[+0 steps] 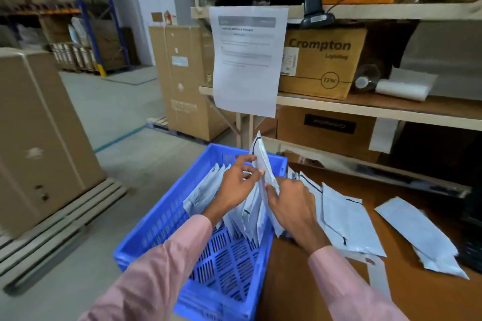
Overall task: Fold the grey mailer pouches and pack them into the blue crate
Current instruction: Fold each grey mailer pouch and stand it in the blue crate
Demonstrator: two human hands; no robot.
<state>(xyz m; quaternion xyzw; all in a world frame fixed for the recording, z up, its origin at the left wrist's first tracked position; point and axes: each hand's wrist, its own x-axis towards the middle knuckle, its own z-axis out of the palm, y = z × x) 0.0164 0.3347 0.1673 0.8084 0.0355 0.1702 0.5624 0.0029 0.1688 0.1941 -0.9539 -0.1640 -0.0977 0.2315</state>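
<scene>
The blue crate point(161, 219) is hard plastic with slotted walls and a grid floor, rectangular, standing at 6 o'clock in the view beside a brown board table point(407, 190). Inside its far half stands a row of thin, glossy grey pouches point(206, 190) leaning on edge; their number cannot be counted through the blur. Both hands meet over the crate. The left hand point(234, 187) pinches one pouch point(260, 159) held upright, its black strip edge at 12 o'clock, and the right hand point(294, 206) grips the same pouch lower down. Both sleeves are pink cloth. On the table at 3 o'clock lie a flat pile of pouches point(347, 221) and one loose pouch point(422, 234). A printed paper sheet point(247, 60) hangs from the shelf point(391, 109) at 12 o'clock.
</scene>
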